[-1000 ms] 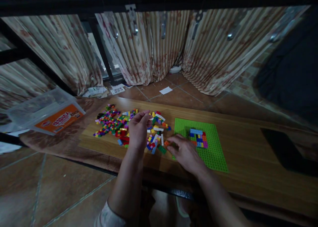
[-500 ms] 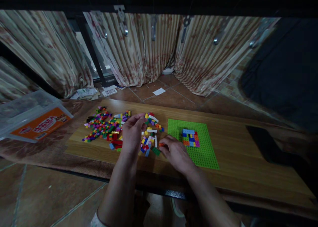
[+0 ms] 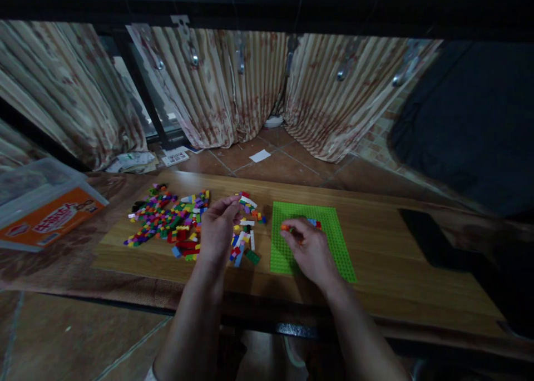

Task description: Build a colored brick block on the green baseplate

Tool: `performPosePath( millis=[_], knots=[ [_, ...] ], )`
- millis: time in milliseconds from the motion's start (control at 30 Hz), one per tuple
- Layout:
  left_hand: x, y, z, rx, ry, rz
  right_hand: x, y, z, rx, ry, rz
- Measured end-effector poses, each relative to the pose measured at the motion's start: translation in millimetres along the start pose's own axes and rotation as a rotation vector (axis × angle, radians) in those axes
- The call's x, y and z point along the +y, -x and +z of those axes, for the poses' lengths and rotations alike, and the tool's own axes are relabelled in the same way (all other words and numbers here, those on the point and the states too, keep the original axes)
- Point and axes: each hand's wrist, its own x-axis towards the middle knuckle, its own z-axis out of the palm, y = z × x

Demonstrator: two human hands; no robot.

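Note:
My right hand (image 3: 311, 253) is over the green studded baseplate (image 3: 282, 257), thumb and fingers pinching a small orange brick (image 3: 285, 227). Behind that hand sits a small build of coloured bricks (image 3: 317, 224) on the plate, mostly hidden now. My left hand (image 3: 217, 228) hovers above the loose bricks, its thumb and index finger pressed together; whether anything is between them I cannot make out. Just right of it lie loose white, blue, red and yellow bricks, with a dark green brick (image 3: 252, 257) nearest the plate.
A large heap of mixed bricks (image 3: 167, 219) covers the left of the wooden board (image 3: 384, 270). Further left stands a clear plastic box (image 3: 54, 203) with an orange label. A dark flat object (image 3: 421, 236) lies at the right. Curtains hang behind.
My right hand has carried the orange brick from beside the loose bricks rightward to over the baseplate, covering most of the build. My left hand keeps its pinch above the bricks. The view has shifted slightly.

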Motion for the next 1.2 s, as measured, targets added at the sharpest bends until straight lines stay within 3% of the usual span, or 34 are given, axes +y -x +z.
performPosePath(
  millis=[167, 267, 400, 533, 667, 1000, 1200],
  knots=[
    [-2, 1, 1.3, -0.002, 0.011, -0.014, 27, -5, -22, 0.295, -0.120, 0.176],
    [-1, 1, 1.2, -0.009, 0.019, -0.010, 34, -4, -24, 0.357, -0.204, 0.244],
    [3, -5, -7.0, 0.060, 0.034, 0.031, 20, 0, -7, 0.211, -0.212, 0.155],
    [9, -15, -25.0, 0.163, 0.121, 0.092, 3, 5, 17, -0.020, -0.104, 0.006],
    [17, -20, -40.9, 0.218, 0.136, 0.111, 1, 7, 35, -0.148, 0.020, -0.062],
    [30, -17, -55.7, 0.275, 0.194, 0.105, -3, 5, 46, -0.174, 0.062, -0.048],
    [33, -16, -64.8, 0.278, 0.224, 0.125, -9, -7, 49, -0.049, 0.132, -0.027]
  ],
)
